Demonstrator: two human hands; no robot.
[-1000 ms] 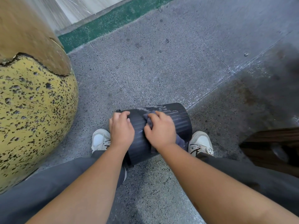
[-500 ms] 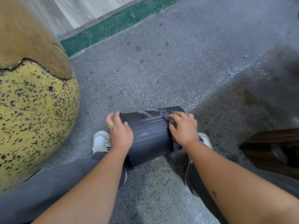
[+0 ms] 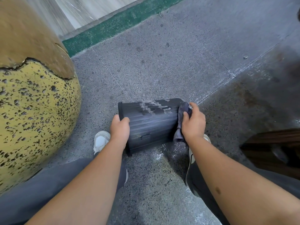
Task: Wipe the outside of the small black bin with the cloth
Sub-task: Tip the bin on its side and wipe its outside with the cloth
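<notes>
- The small black ribbed plastic bin (image 3: 149,125) lies on its side on the grey speckled stone floor (image 3: 162,65).
- The left hand (image 3: 119,130) grips the bin's left end, fingers curled.
- The right hand (image 3: 193,124) presses the crumpled dark grey cloth (image 3: 181,122) against the bin's right end, fingers curled round it.

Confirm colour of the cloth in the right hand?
Dark purplish-grey, plain, no pattern; the cloth shows in the head view, held by the right hand against the bin.
</notes>
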